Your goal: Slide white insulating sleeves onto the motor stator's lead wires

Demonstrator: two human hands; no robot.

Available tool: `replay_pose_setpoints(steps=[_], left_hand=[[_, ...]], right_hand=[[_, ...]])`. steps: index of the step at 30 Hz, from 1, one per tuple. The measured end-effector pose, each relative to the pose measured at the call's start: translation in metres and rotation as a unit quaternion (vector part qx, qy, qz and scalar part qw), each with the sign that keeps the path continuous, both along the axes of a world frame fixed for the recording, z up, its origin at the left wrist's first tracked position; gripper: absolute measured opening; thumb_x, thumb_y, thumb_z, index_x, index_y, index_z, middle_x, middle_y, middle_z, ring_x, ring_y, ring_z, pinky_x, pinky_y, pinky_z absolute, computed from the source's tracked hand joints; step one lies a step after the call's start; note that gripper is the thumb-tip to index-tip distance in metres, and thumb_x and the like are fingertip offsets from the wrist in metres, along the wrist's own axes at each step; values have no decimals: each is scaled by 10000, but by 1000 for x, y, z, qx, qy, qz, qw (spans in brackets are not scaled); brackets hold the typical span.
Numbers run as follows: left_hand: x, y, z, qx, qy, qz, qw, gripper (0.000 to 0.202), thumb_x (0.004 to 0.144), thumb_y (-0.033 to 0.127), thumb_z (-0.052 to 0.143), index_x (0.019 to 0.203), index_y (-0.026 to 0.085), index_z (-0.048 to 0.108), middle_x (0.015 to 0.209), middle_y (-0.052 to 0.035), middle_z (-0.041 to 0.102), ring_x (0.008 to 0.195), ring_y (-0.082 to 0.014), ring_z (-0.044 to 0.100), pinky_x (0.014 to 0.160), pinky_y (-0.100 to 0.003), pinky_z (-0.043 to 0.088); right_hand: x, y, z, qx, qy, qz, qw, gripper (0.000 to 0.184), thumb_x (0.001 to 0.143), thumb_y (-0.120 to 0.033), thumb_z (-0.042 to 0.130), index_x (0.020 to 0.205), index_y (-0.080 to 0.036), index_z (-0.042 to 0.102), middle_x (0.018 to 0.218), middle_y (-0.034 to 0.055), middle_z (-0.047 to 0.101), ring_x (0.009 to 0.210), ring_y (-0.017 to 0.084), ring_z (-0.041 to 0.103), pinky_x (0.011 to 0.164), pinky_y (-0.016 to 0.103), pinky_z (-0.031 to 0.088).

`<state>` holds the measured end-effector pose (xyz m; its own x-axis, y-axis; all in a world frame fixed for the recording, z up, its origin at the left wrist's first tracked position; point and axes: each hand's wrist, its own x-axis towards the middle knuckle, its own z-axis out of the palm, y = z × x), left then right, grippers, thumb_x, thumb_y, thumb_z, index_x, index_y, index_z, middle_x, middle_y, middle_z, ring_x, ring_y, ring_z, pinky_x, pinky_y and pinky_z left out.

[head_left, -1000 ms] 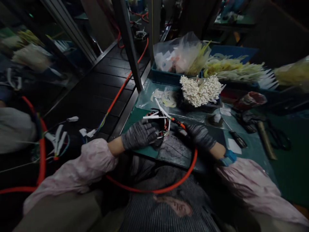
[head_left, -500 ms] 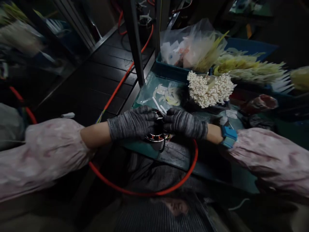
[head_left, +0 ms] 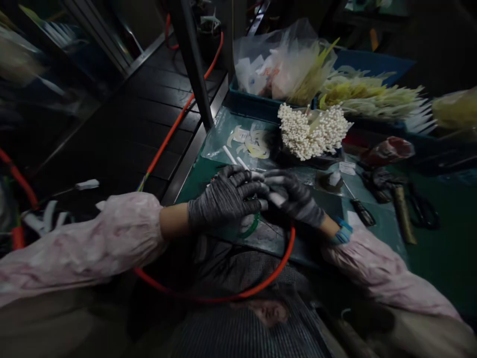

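My left hand (head_left: 223,201), in a grey knit glove, curls over a part hidden beneath it. A thin green ring (head_left: 250,227) shows under its fingertips. My right hand (head_left: 296,196), also gloved, sits close by with its fingers around a short white tube (head_left: 276,199). Both hands are above a green work mat (head_left: 197,179). An orange cable (head_left: 238,294) loops from between them down towards my lap. Two loose white sleeves (head_left: 233,156) lie just beyond my fingers. The wire-wound part seen earlier is hidden.
Beyond the mat stand a blue crate (head_left: 246,102) with a plastic bag and a dense bundle of white-tipped wires (head_left: 313,132). A screwdriver (head_left: 363,211) and black scissors (head_left: 423,211) lie right. A metal post (head_left: 192,64) and dark floor lie left.
My hands have closed in over the wound part, which now lies hidden under them. The white wires no longer stick up. The view has shifted slightly.
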<state>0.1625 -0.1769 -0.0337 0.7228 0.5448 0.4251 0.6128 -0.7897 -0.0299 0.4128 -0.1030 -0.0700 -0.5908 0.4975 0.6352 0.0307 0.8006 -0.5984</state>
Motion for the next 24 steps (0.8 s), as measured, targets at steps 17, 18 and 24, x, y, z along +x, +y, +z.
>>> replay_pose_setpoints(steps=[17,18,24], left_hand=[[10,-8,22,-87,-61,41,994,320,1074,440,712,1289,208,761,1240,-76,840,1207,-305,775,1369,-658,328],[14,-14,17,-66,-56,50,995,291,1074,429,715,1251,204,768,1223,-71,848,1200,-311,780,1373,-667,327],[23,-17,-6,27,-86,79,993,284,1118,152,557,1355,123,709,1352,-155,812,1312,-278,763,1299,-606,480]], right_hand=[[24,-83,29,-54,-48,-129,989,88,1084,-335,743,1167,-314,764,1048,20,849,902,196,839,773,298,698],[20,-84,26,-64,-41,-144,987,79,1075,-334,757,1152,-316,760,1043,20,848,911,204,839,786,317,704],[-24,-71,11,-138,132,-335,923,192,1074,-490,707,1038,-303,683,999,34,815,897,248,810,830,448,713]])
